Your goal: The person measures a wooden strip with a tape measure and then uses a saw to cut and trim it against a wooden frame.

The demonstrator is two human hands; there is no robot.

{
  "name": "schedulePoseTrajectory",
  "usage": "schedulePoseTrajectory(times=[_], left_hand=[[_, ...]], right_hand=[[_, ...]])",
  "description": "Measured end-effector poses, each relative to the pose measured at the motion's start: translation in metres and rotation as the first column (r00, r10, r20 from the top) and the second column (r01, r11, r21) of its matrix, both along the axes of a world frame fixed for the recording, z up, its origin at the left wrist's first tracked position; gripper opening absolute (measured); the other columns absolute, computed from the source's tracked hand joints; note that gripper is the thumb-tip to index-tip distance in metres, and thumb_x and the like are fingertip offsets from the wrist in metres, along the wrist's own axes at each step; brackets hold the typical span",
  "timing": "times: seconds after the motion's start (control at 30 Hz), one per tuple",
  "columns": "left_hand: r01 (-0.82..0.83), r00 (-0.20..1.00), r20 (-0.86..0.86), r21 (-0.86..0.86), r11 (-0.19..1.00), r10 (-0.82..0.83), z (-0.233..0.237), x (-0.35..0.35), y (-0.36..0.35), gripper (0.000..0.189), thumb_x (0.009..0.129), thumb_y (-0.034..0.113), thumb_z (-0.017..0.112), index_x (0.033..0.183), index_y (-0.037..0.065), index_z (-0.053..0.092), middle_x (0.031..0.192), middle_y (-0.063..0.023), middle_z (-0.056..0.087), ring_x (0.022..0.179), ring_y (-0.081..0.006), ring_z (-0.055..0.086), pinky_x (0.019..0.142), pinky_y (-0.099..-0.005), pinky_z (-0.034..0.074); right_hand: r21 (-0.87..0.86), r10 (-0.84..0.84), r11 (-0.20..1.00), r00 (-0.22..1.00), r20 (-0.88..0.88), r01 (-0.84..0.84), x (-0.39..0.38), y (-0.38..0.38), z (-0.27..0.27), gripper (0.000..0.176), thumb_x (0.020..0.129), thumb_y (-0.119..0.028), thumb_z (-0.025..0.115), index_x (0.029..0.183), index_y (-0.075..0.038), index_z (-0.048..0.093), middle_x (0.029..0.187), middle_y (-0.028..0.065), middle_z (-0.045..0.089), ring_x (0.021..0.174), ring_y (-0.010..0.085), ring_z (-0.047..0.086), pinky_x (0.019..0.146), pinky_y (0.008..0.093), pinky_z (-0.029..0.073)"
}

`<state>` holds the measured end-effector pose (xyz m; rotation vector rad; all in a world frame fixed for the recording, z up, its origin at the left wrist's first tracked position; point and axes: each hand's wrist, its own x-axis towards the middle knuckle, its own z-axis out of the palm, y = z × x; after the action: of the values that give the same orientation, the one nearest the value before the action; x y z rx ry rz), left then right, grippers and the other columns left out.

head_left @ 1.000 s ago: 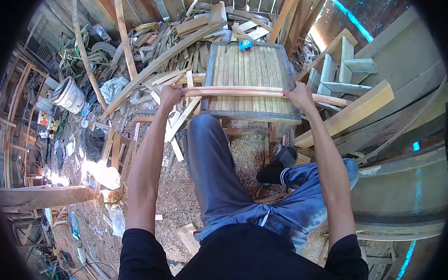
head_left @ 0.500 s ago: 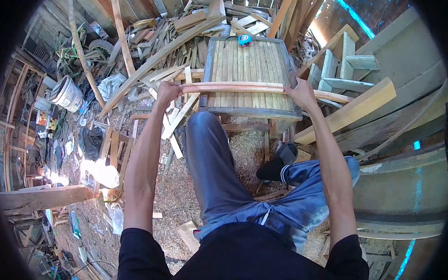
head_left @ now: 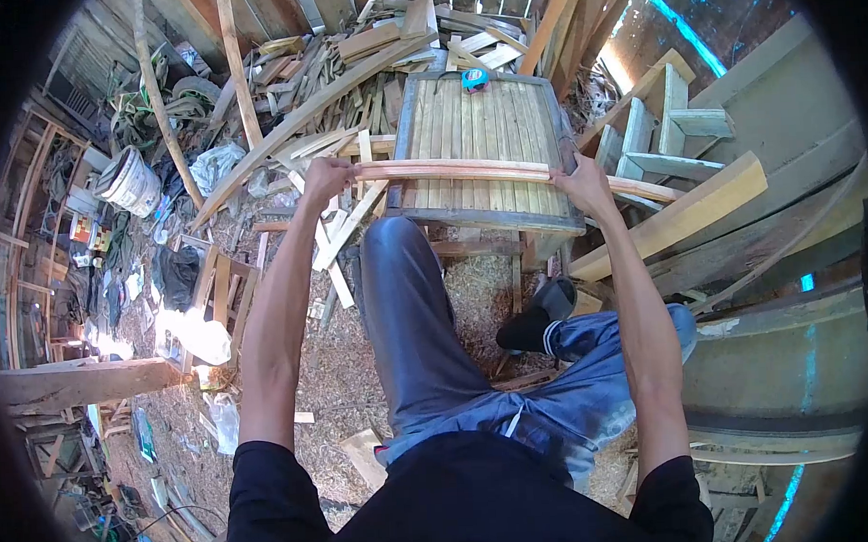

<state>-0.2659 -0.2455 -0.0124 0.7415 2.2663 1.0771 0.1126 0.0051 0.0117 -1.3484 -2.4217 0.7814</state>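
Thin wooden strips [head_left: 450, 170], laid side by side, stretch across the near part of a low slatted wooden table [head_left: 486, 126]. My left hand [head_left: 328, 178] is closed round their left end. Further right, my right hand [head_left: 582, 182] grips them near the table's right edge, and one strip runs on past it to the right. A blue tape measure [head_left: 474, 78] rests at the far edge of the tabletop. My bent left knee is just in front of the table.
Scrap wood [head_left: 351, 83] is heaped behind and left of the table. A white bucket [head_left: 131, 183] and plastic bags stand at left. At right lie a thick plank [head_left: 681, 215] and a stepped wooden frame [head_left: 663, 134]. Wood shavings cover the floor.
Almost nothing differs. My left hand has shifted very slightly to the right along with the strips' end; my right hand keeps its place.
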Motion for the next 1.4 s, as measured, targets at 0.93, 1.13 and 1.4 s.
schedulePoseTrajectory(times=[0.93, 1.13, 1.4], left_hand=[[0.551, 0.668, -0.468, -0.212, 0.807, -0.579, 0.028, 0.002, 0.007, 0.040, 0.071, 0.011, 0.077, 0.108, 0.000, 0.067, 0.101, -0.0147, 0.070, 0.098, -0.0327, 0.064, 0.087, -0.0381, 0.051], [0.005, 0.996, 0.085, -0.021, 1.000, -0.004, 0.006, -0.012, -0.003, 0.033, 0.083, 0.025, 0.071, 0.099, -0.005, 0.070, 0.081, -0.0096, 0.068, 0.069, -0.0152, 0.064, 0.063, -0.0274, 0.052], [-0.054, 0.998, 0.031, -0.135, 0.989, 0.059, -0.004, -0.017, 0.002, 0.036, 0.075, 0.040, 0.079, 0.072, 0.004, 0.074, 0.058, -0.0029, 0.060, 0.045, -0.0089, 0.046, 0.042, -0.0267, 0.033]], right_hand=[[0.060, -0.022, 0.998, 0.998, 0.051, 0.019, -0.003, -0.010, 0.004, 0.051, 0.082, -0.036, 0.066, 0.111, 0.006, 0.060, 0.103, 0.0319, 0.064, 0.102, 0.0453, 0.061, 0.088, 0.0486, 0.048], [0.085, -0.015, 0.996, 0.999, 0.041, 0.012, -0.002, -0.006, -0.001, 0.050, 0.081, -0.034, 0.069, 0.110, 0.006, 0.061, 0.098, 0.0302, 0.065, 0.097, 0.0436, 0.063, 0.084, 0.0466, 0.049], [0.156, -0.044, 0.987, 0.999, 0.005, 0.043, -0.001, -0.004, -0.009, 0.050, 0.080, -0.035, 0.071, 0.107, 0.006, 0.063, 0.092, 0.0277, 0.067, 0.092, 0.0416, 0.065, 0.080, 0.0443, 0.050]])
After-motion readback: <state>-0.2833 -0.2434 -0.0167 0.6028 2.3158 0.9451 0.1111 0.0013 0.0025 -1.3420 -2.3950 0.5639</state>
